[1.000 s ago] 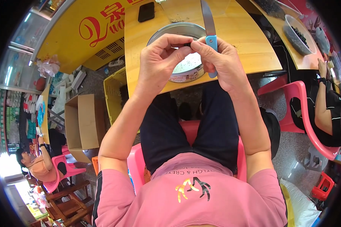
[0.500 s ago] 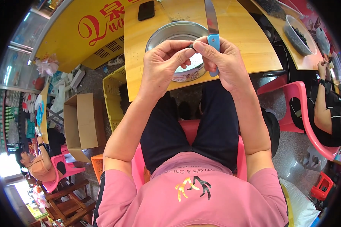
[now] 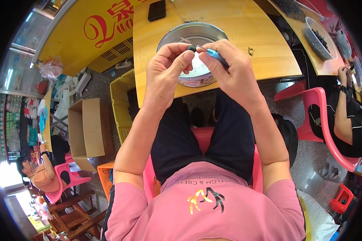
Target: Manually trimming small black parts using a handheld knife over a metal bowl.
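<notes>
Between the thumb and fingertips of my left hand (image 3: 163, 74) is a small dark round piece (image 3: 192, 48), too small to name for certain. My right hand (image 3: 239, 70) is closed around the blue handle of a knife (image 3: 215, 55). The knife points left, and its blade end meets or nearly meets the dark piece; my fingers partly hide the blade. Both hands hover over a round metal tin (image 3: 197, 83) at the near edge of the wooden table (image 3: 265, 46). Light colour shows inside the tin, its contents mostly covered by my hands.
A black phone (image 3: 157, 11) lies at the table's far left. Dark crumbs (image 3: 251, 51) dot the tabletop. Far right, a clear tub (image 3: 321, 50) holds dark pieces near a seated person's arm. A yellow crate (image 3: 120, 108) and cardboard box (image 3: 93, 128) stand left.
The knife, upright with its blade pointing away before, is now turned leftward to the dark piece. My right hand has rolled over, and my left has shifted slightly left, showing more of the piece.
</notes>
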The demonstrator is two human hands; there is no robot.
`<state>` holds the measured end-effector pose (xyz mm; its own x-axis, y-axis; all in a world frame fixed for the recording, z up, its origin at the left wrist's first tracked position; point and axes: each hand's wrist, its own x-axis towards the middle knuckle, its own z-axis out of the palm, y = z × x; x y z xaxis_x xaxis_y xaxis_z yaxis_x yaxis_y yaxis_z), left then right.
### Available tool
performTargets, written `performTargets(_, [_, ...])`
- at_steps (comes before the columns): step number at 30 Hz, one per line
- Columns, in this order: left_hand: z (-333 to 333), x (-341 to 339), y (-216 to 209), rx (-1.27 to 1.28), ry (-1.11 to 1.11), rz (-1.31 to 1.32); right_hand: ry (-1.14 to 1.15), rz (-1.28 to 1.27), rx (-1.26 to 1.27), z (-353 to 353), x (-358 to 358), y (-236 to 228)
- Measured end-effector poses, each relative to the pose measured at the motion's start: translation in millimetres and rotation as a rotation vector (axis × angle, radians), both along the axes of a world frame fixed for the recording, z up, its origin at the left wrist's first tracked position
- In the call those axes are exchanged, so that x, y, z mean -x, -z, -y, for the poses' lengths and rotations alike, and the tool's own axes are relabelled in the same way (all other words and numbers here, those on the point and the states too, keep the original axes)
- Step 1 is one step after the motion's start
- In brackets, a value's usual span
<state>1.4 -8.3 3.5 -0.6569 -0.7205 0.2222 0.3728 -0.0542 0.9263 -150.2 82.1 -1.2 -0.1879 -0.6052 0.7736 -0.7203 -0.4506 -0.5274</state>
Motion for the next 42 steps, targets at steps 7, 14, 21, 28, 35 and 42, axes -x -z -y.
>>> performTargets(7, [-5,-3,-2,0.051,-0.019,-0.018,0.118,-0.099,-0.043,-4,-6,-3])
performTargets(14, [-7,-6,-4,0.088,-0.055,-0.007,0.13,-0.106,-0.03,-4,-8,-5])
performTargets(21, [-8,-5,-3,0.138,-0.084,-0.024,0.143,-0.119,-0.003,-4,-7,-5])
performTargets(28, [-23,-10,-19,0.203,0.132,-0.163,0.233,0.068,-0.201,-2,12,9])
performTargets(35, [-19,-5,-8,0.088,0.025,-0.094,-0.31,0.647,-0.373,-19,-10,-22])
performTargets(42, [-10,-22,-5,0.164,0.093,-0.08,-0.471,0.874,-0.424,-16,-10,-16])
